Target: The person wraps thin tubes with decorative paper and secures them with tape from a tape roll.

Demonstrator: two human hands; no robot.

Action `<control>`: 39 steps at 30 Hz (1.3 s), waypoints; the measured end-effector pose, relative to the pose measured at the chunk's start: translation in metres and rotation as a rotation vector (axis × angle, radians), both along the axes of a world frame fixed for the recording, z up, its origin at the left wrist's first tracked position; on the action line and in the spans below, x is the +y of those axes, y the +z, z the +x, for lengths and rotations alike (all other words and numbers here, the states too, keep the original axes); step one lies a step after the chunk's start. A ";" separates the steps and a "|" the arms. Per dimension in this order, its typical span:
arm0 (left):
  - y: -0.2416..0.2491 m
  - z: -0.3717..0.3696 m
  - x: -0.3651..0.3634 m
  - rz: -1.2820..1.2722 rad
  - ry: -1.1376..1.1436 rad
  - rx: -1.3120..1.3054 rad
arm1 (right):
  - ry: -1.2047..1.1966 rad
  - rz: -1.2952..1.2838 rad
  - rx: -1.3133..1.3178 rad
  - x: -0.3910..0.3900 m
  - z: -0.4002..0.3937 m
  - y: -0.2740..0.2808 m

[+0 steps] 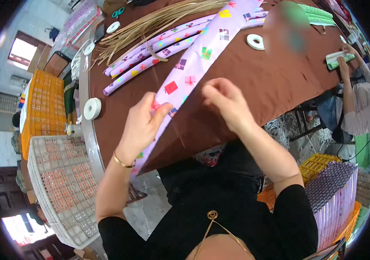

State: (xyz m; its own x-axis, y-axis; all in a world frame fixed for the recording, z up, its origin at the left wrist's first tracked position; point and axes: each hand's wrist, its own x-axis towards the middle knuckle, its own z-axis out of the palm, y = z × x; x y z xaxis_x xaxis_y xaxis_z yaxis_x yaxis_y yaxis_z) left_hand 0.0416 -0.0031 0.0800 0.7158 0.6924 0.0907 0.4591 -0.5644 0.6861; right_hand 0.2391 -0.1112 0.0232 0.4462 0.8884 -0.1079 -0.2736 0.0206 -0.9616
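Note:
A lilac roll of wrapping paper (192, 71) printed with small coloured presents slants across the table in front of me. My left hand (143, 119) is closed around its lower part, the thumb lying on top of the paper. To the right of the roll, apart from it, my right hand (228, 102) hangs above the brown cloth with its fingers curled and thumb pressed in. Whatever those fingers may hold is hidden. Behind the held roll lie several more lilac rolls (150, 65), with a band of brown strips (156, 54) across them.
A brown cloth (280, 82) covers the table. White tape rolls (92, 108) (255, 42), long tan strips (150, 26) and teal scissors (118, 12) lie on it. A white crate (63, 186) stands left, packed lilac rolls (332, 203) right. A co-worker (360, 99) handles a green roll (338, 60).

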 end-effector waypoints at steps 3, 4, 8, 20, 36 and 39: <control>0.007 -0.010 0.009 0.146 0.025 -0.016 | -0.071 0.019 -0.123 -0.009 0.029 -0.005; 0.008 -0.013 0.010 0.115 0.031 -0.002 | -0.111 0.036 -0.078 -0.010 0.037 0.000; 0.006 -0.020 0.002 0.032 0.023 -0.006 | -0.270 0.077 0.058 -0.004 0.074 0.026; 0.003 -0.035 -0.027 -0.205 -0.035 0.052 | -0.366 0.263 0.230 0.021 0.137 0.036; 0.001 -0.040 -0.028 -0.353 -0.064 0.099 | -0.295 0.130 0.003 0.003 0.153 0.018; -0.001 -0.044 -0.028 -0.354 -0.084 0.109 | -0.391 0.081 -0.141 0.000 0.148 0.018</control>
State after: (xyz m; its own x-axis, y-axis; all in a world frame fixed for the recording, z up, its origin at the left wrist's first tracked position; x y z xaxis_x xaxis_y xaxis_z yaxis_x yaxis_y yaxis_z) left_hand -0.0022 -0.0309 0.0792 0.7637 0.6056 -0.2235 0.5025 -0.3404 0.7947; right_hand 0.3870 -0.1110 0.0410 0.7567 0.6525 0.0413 -0.0964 0.1738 -0.9800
